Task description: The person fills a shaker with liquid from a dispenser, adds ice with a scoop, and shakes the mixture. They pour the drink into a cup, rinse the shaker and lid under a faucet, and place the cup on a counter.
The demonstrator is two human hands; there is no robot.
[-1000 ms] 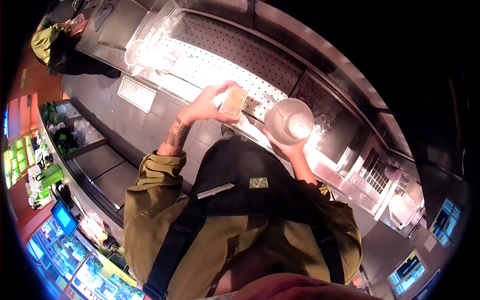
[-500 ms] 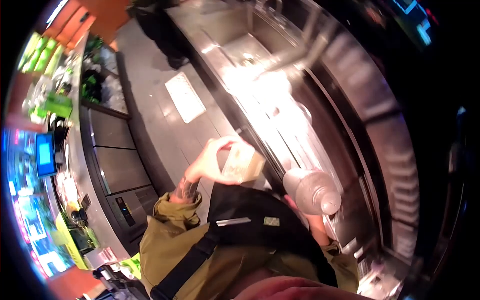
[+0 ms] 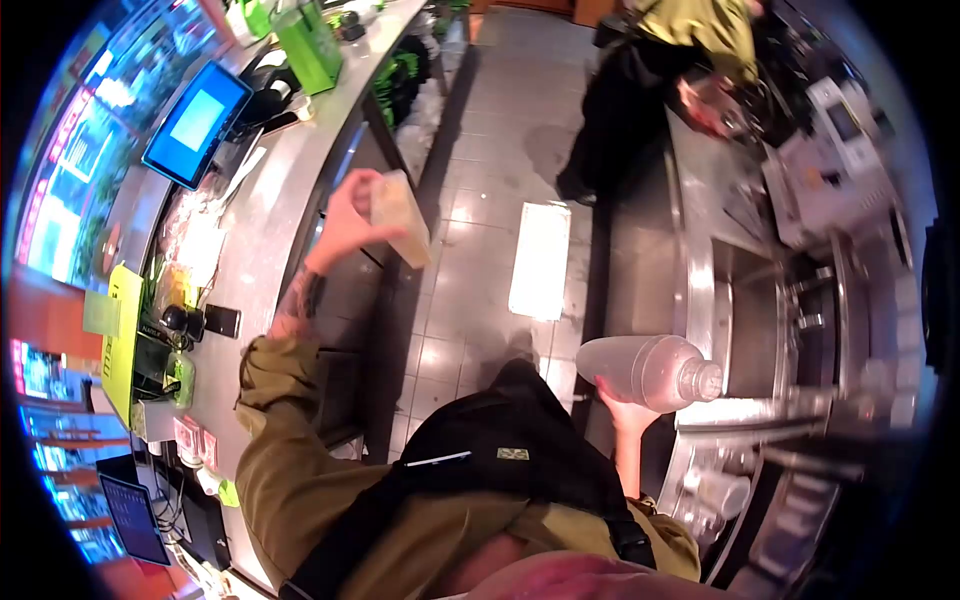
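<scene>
So we've got both hands full here. At 11 o'clock our left hand [image 3: 350, 222] has its thumb and fingers spread around a pale yellowish, block-shaped container [image 3: 400, 220], clamped on its sides. It's tilted, held up between the left counter [image 3: 265, 215] and the aisle floor.

At 2 o'clock our right hand [image 3: 627, 412] grips a cloudy shaker bottle [image 3: 640, 370] from below, fingers against its side. We can't make out most of them behind it. The shaker leans way over, narrow end toward 3 o'clock, near the sink [image 3: 752, 320].

Straight up at 12 there's 1 bright white panel [image 3: 540, 262] on the floor, and a co-worker [image 3: 625, 100] in a green top at 1. Over at 10 o'clock, a phone [image 3: 222, 321] lies on the left counter, with a blue-lit screen [image 3: 197, 125] farther off and a green bag [image 3: 307, 48] around 11.
</scene>
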